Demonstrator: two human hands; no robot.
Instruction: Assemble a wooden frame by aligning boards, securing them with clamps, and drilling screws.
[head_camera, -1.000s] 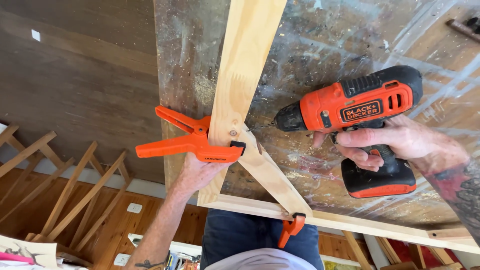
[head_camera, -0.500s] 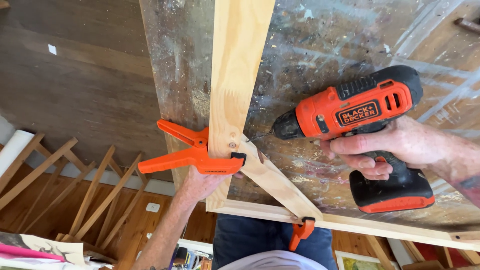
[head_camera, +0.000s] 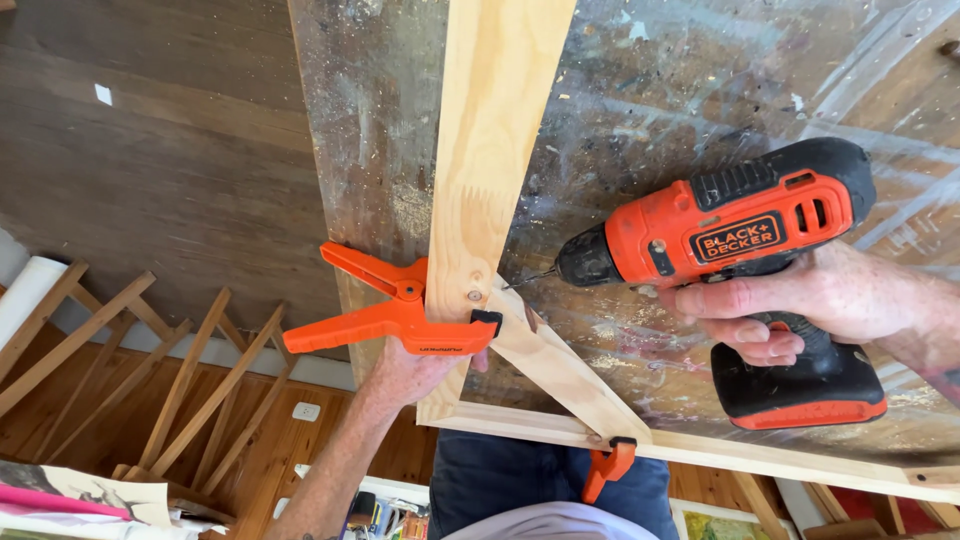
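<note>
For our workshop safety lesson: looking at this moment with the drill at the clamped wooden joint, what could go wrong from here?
1. The left hand holds the wood just below the clamp, close to the bit; a slip could reach the fingers.
2. The bit meets the brace at its thin angled end, so the wood might split.
3. The right hand alone holds the drill; it may twist off line.

- My workbench (head_camera: 700, 120) has a stained, paint-smeared top.
- A pale wooden frame (head_camera: 490, 180) lies flat on it, with a diagonal brace (head_camera: 560, 365) across the corner.
- Sawdust (head_camera: 408, 208) sits just beside the long board.
</note>
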